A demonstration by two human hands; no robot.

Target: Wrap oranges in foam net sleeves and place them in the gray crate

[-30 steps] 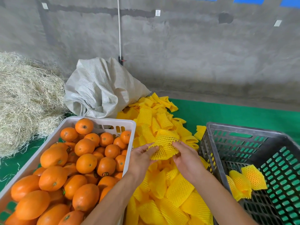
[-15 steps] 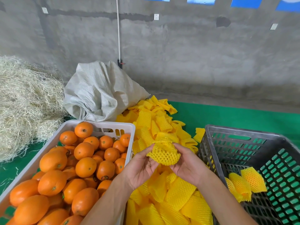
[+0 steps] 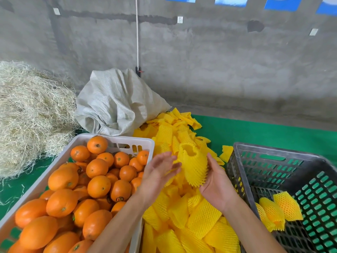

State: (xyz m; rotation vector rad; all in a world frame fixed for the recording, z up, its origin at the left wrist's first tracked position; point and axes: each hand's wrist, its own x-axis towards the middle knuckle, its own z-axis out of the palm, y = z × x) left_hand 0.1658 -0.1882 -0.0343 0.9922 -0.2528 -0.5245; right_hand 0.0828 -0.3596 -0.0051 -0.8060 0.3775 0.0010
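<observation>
Your left hand: fingers were straight and spread, palm turned right, just beside the sleeve's left side; whether the fingertips touched it, you could not tell.
Your right hand: palm up, it cupped the foam net sleeve from below and the right, thumb along the sleeve's side.
Sleeve: it stood tilted in your right palm, its far mouth stretched into an open hole, no orange inside it.
Gap between hands: only the sleeve filled it, above the pile of loose sleeves.
White crate: on your left, it was heaped with bare oranges up to the rim; its right wall ran under your left forearm.
Gray crate: on your right, its left wall stood just beside your right wrist. Two wrapped oranges lay against that wall; the rest of the slotted floor showed bare.
Pile's far edge: loose sleeves spilled back between the two crates onto the green mat.
Farther back: a gray woven sack slumped behind the white crate, straw to its left.
Farthest: a concrete wall closed the space.
</observation>
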